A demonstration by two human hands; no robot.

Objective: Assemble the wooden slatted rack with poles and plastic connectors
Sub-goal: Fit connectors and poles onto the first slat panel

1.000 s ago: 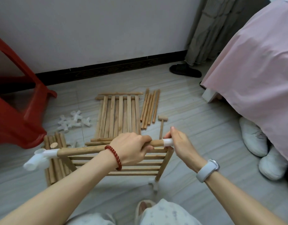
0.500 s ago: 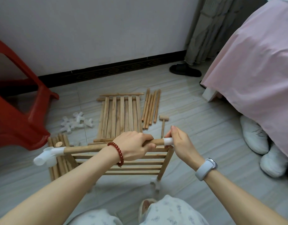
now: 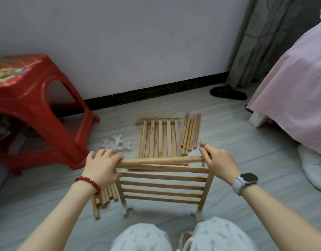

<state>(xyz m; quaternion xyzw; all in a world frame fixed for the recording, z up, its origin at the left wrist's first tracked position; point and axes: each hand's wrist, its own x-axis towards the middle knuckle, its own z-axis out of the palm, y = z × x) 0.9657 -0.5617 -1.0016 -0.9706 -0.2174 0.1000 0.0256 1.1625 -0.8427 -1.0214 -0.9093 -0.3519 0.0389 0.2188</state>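
Both hands are on the same piece right now. The left hand (image 3: 101, 164) has its fingers curled over the left end of a round light-wood pole (image 3: 157, 161), and the right hand (image 3: 220, 161) grips the right end, so the pole runs level between them. It sits along the top edge of a partly built slatted wooden rack panel (image 3: 163, 185), which stands up off the floor on white plastic corner connectors (image 3: 126, 211) at its two bottom corners. I can't tell whether the pole ends are seated in connectors up top, since both hands cover those corners.

Progress-wise I'd call it somewhere in the early middle. One slatted shelf is framed with side posts and feet, and the top rail looks like it's being fitted. Plenty is left, though: a second flat slatted wooden panel (image 3: 158, 138) lies untouched on the pale tiled floor (image 3: 246, 153) just beyond the hands, with a row of loose round wooden poles (image 3: 190, 134) beside it on the right. Another bundle of short wooden poles (image 3: 105, 196) lies under the left wrist, and a small pile of white plastic connectors (image 3: 116, 144) waits near the red plastic stool (image 3: 34, 105). So there are more tiers to go, I reckon.
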